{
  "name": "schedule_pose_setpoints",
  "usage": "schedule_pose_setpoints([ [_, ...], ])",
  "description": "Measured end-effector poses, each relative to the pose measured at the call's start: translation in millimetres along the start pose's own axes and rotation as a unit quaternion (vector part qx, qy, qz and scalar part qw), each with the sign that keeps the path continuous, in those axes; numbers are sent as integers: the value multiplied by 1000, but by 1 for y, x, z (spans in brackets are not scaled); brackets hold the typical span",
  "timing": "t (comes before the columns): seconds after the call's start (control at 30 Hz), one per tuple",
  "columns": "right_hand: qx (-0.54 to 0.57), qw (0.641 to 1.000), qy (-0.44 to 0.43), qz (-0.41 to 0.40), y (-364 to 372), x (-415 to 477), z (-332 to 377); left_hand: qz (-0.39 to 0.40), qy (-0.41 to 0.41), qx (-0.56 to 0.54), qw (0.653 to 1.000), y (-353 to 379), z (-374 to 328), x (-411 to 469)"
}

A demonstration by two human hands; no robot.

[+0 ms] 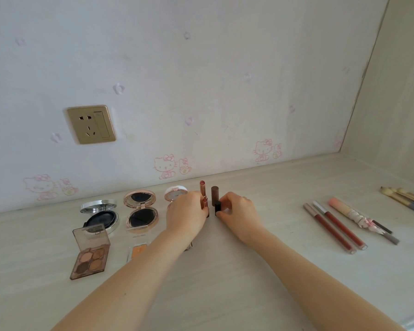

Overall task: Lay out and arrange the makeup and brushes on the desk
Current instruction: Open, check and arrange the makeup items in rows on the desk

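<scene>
Near the back of the table (225,271), straight ahead of both hands, the lipsticks are stood with long axes upright. The rose-gold lipstick (203,195) is gripped by the left hand (185,211), fingers curled round it; the black lipstick (217,207) just beside is pinched by the right hand (237,209). A brown tube (215,194) is seen behind, seemingly untouched

Single head-worn cam, wide-angle, edges bowed. Looks fwd + down across the bench (225,287) toward the back wall (201,68); side panel (397,91) at far right. Close range: forearms (129,283) cross the bottom edge, left hand (187,212) and right hand (236,209) approx mid-frame.
</scene>
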State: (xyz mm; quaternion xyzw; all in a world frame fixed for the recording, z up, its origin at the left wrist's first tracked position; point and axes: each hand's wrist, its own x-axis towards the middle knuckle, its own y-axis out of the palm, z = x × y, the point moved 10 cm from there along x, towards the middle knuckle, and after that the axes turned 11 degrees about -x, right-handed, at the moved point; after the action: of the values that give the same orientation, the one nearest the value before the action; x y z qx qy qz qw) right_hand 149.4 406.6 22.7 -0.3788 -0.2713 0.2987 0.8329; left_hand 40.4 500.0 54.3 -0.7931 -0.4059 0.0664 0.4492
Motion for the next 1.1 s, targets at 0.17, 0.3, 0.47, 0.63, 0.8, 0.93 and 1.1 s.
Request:
schedule_pose_setpoints([
  [0.17, -7, 1000, -2, -4, 0, 0, 1, 5, 1, 1, 1000, 1, 1, 1],
  [0.3, -7, 1000, -3, -8, -2, -1, 2, 9, -4, -9, 1000, 1, 2, 1],
  [0.47, -13, 1000, -8, -15, -7, -9, -1, 4, -5, -41, 999, -4, 2, 1],
  [0.63, -67, 997, -38, -2, -21, -21, -2, -25, 20, -11, 999, -20, -9, -5],
  [0.8, -154, 986, -68, -13, -47, -43, -8, -63, 141, 117, 981, -35, -52, -33],
  [0.93, -198, 976, -85, -30, -71, -65, -19, -54, 176, 95, 978, -28, -75, -52],
  [1.1, -251, 962, -99, -51, -102, -90, -38, -11, 196, 61, 979, 6, -97, -65],
])
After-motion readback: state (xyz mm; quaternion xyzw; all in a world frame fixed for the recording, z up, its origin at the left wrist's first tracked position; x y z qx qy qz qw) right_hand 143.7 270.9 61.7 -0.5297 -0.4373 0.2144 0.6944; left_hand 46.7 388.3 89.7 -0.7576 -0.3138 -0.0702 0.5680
